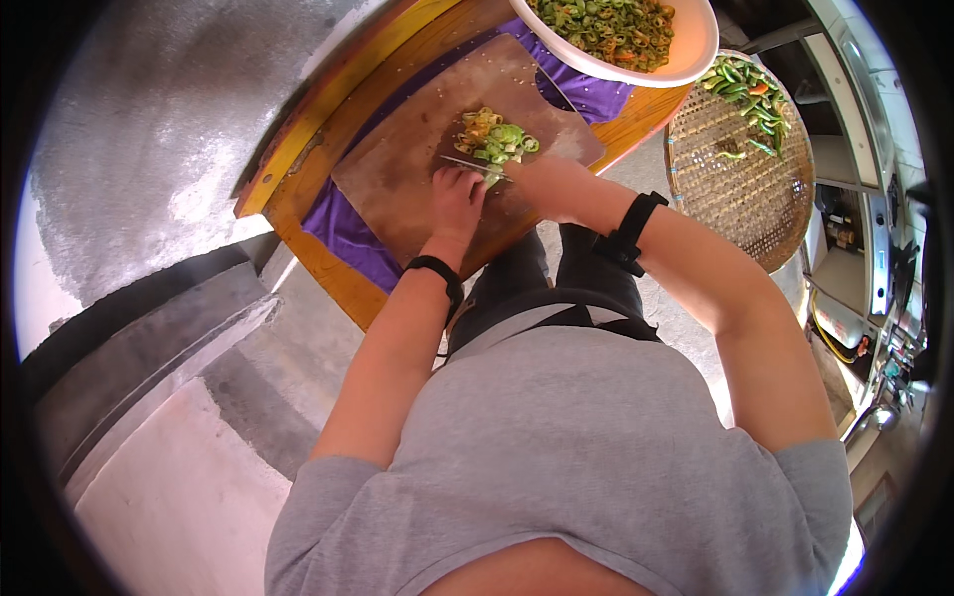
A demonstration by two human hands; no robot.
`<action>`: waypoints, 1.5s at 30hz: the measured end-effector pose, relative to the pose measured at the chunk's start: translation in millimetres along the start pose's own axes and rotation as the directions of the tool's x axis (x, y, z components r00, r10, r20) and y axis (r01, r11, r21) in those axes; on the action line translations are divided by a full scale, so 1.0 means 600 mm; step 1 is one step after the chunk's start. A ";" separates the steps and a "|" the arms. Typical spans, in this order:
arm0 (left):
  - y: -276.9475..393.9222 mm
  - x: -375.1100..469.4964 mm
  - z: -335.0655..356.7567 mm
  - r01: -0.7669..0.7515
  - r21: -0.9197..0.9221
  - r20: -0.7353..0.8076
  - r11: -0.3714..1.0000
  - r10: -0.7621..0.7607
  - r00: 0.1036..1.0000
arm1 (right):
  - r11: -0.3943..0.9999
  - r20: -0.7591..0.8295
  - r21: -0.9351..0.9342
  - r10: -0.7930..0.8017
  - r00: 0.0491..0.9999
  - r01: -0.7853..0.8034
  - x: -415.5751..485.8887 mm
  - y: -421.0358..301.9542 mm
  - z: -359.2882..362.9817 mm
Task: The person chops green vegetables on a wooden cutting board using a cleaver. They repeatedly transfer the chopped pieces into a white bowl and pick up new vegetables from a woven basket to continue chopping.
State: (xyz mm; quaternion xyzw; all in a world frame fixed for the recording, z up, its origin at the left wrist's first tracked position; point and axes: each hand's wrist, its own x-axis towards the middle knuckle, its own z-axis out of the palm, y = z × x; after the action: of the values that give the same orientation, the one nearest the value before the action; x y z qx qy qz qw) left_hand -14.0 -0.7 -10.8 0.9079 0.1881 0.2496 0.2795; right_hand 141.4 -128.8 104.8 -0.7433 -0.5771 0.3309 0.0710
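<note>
My right hand (555, 186) grips a knife (471, 162), whose thin blade points left across the cutting board (395, 167). The handle is hidden inside my fist. Just left of it, my left hand (456, 201) rests on the board with its fingers curled down close to the blade. Whether those fingers pinch a pepper is hidden from above. A bit of pale green pepper (493, 176) shows between the two hands, by the blade. Beyond the knife lies a small heap of sliced green and yellow-orange peppers (498, 138).
A white basin (697, 37) of chopped peppers stands at the wooden table's (328, 287) far right. Purple cloth (350, 231) lies under the board. Right of the table, a round woven bamboo tray (734, 194) carries whole green peppers (753, 97). Concrete steps (246, 395) are at left.
</note>
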 end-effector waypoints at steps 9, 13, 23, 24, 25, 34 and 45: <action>0.005 0.002 -0.006 0.017 0.019 0.011 1.000 -0.017 1.000 | 0.999 -0.117 0.048 0.031 0.993 -0.025 0.035 -0.010 0.057; 0.003 0.003 -0.005 -0.008 -0.027 0.002 1.000 0.008 1.000 | 0.988 -0.132 0.136 0.096 0.987 -0.078 0.030 0.004 0.047; 0.002 -0.005 -0.006 0.026 -0.015 0.009 1.000 -0.026 1.000 | 0.998 -0.039 0.055 -0.001 0.999 0.004 0.019 -0.009 0.033; 0.003 -0.005 -0.007 0.028 -0.005 0.022 1.000 -0.028 0.999 | 0.997 -0.066 0.075 0.008 0.998 -0.003 0.027 -0.009 0.043; 0.003 -0.004 -0.007 0.031 0.001 0.023 1.000 -0.031 0.999 | 0.997 -0.100 0.081 0.008 0.995 0.000 0.036 -0.006 0.051; 0.018 0.006 -0.010 0.147 -0.034 0.028 0.989 -0.146 0.989 | 0.959 -0.205 0.280 0.108 0.973 -0.047 0.019 0.025 0.045; 0.005 -0.013 -0.017 0.093 0.016 0.013 0.996 -0.093 0.996 | 0.999 -0.084 -0.049 0.017 0.996 -0.022 -0.035 -0.025 0.009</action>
State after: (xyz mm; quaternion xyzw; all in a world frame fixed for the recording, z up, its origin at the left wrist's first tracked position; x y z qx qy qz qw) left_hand -25.4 -2.4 -4.7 0.9020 0.2301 0.2285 0.2850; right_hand 123.5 -144.4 116.4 -0.7635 -0.5745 0.2858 0.0731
